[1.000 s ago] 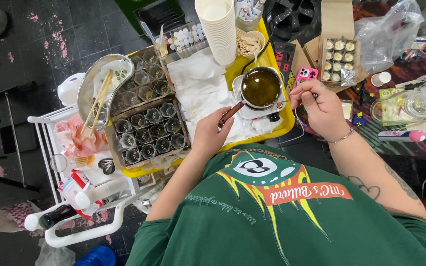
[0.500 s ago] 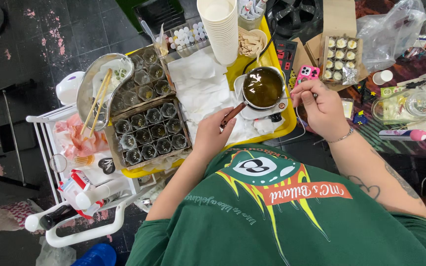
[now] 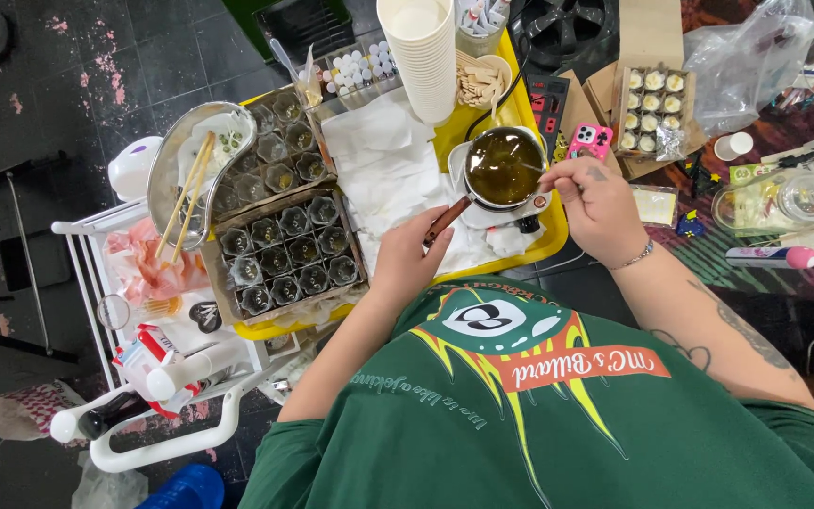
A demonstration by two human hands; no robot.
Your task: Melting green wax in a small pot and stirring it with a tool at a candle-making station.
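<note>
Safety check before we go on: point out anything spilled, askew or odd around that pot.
No spill shows. The left hand grips the handle of the small pot of dark liquid; the right hand holds a thin tool into it. Oddest: the pot's plate rests on crumpled white paper towels.

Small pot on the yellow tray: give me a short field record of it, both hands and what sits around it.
pot: small metal pot of dark amber liquid, on the yellow tray
left hand: left hand grips the pot's brown handle
right hand: right hand holds a thin stirrer reaching into the liquid
left of pot: white paper towels, box of small glass jars
behind pot: stack of paper cups
</note>
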